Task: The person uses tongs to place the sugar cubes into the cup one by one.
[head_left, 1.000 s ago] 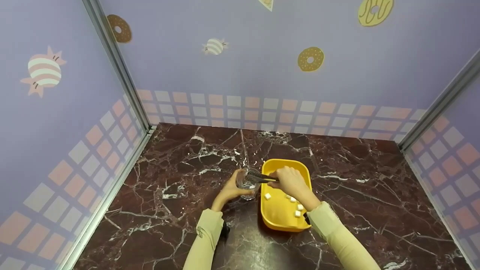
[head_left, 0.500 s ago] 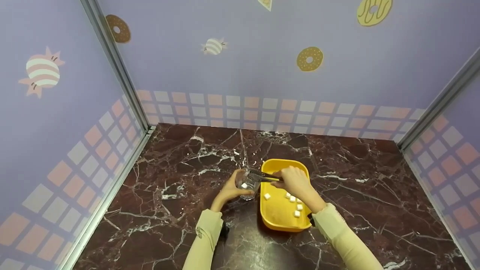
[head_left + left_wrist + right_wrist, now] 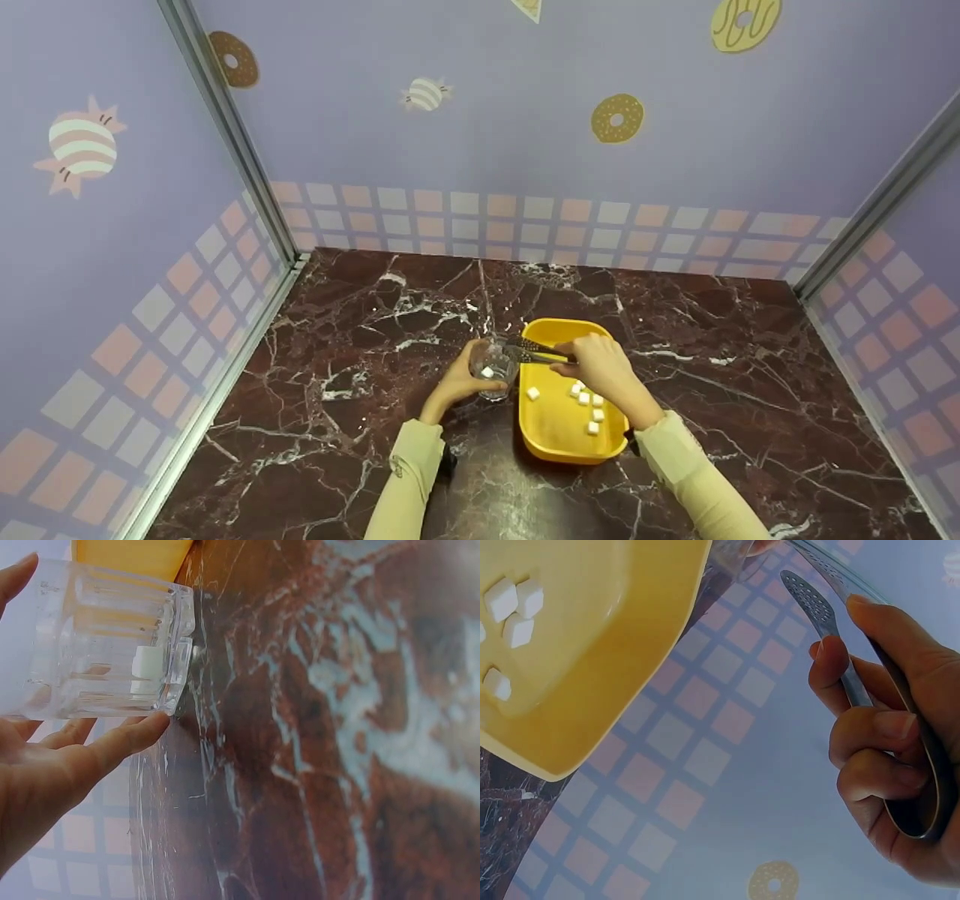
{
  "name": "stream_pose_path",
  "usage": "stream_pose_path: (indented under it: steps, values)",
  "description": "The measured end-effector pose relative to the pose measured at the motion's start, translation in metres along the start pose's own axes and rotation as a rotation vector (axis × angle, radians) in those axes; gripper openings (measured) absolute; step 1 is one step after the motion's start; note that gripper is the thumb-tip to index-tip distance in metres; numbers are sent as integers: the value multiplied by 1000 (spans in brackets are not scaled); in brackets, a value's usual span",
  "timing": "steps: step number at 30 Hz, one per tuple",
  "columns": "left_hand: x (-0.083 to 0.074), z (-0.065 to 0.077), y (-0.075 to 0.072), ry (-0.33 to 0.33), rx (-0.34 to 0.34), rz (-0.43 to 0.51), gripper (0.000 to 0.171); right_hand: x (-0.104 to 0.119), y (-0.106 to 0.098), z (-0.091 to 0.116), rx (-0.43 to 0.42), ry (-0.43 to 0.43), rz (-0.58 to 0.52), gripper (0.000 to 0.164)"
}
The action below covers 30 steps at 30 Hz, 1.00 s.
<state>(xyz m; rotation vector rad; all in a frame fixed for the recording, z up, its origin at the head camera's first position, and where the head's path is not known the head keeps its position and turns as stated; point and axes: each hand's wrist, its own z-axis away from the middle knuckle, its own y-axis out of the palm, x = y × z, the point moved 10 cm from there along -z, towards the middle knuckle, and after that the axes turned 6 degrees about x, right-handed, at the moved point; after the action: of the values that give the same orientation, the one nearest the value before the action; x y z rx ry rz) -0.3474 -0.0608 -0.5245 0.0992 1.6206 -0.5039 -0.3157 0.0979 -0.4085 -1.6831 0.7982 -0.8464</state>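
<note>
In the head view my left hand (image 3: 456, 381) holds a clear cup (image 3: 496, 358) beside the yellow bin, fingers and thumb around its sides. One white cube (image 3: 148, 664) lies at the bottom of the cup (image 3: 97, 637), as the left wrist view shows. My right hand (image 3: 600, 367) grips dark metal tongs (image 3: 536, 346) above the bin. Their perforated tips (image 3: 808, 600) stand apart with nothing between them, close to the cup's rim. Below that hand, several white cubes (image 3: 583, 399) are in the yellow bin (image 3: 536, 444).
A dark red marble tabletop (image 3: 360, 442) with white veins lies under everything. Lilac panels (image 3: 510, 150) with printed sweets and tiles close off the back and both sides. Tiny white specks (image 3: 471, 306) show on the marble behind the cup.
The tongs have drawn back to the right, away from over the cup, and their tips have spread. A white cube now shows inside the cup. The left hand stays nearly still.
</note>
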Motion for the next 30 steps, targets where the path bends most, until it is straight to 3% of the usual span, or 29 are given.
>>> stream_pose_path:
  steps: [3, 8, 11, 30]
  values:
    - [8, -4, 0, 4, -6, 3, 80, -4, 0, 3, 16, 26, -14, 26]
    - [31, -14, -1, 0, -18, -7, 82, -11, -3, 7, -1, 47, -37, 14]
    - [37, -16, -1, -12, -22, -30, 84, -15, -5, 9, -14, 53, -49, 13]
    - [36, -17, 0, 0, -14, -20, 88, -37, -9, 24, -14, 102, -32, 24]
